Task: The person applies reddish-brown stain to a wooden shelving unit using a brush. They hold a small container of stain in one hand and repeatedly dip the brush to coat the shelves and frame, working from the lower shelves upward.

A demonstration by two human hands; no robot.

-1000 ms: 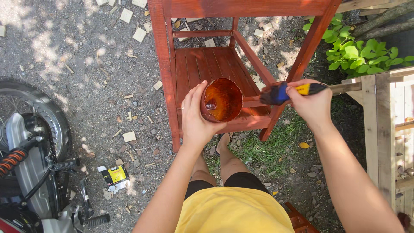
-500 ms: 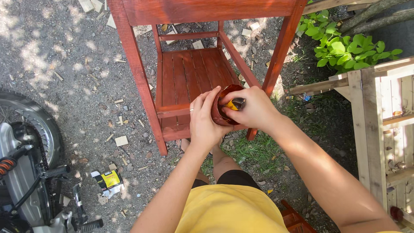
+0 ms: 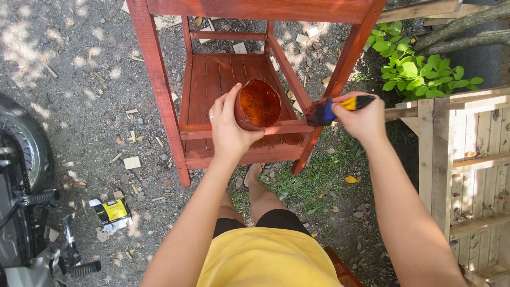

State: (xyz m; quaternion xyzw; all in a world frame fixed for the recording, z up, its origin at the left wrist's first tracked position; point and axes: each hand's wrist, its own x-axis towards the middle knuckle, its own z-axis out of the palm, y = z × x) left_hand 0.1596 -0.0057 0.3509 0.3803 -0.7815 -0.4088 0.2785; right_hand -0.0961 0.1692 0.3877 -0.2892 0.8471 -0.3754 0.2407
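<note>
Centre of frame: your left hand [image 3: 229,132] grips a small round pot [image 3: 258,104] of red-brown stain, fingers wrapped behind its wall, thumb along the near side. The mouth is tipped toward you, probably so you can see the level and reach in with the brush.

Right of centre: your right hand [image 3: 363,119] is clenched round the yellow handle of a paintbrush [image 3: 330,109]. The dark bristle head points left toward the pot, just beside its rim but not touching it. The handle lies across your fingers, its end poking out toward the upper right.

Both hands sit over the front rail of the red-stained wooden stand [image 3: 159,90], its lower slatted shelf directly behind the pot. Holding the pot over the stand likely keeps drips on wood.

Lower left: motorcycle wheel [image 3: 24,143], a yellow-and-black packet [image 3: 112,212] on gravel. Right edge: unstained wooden frame [image 3: 451,159].
</note>
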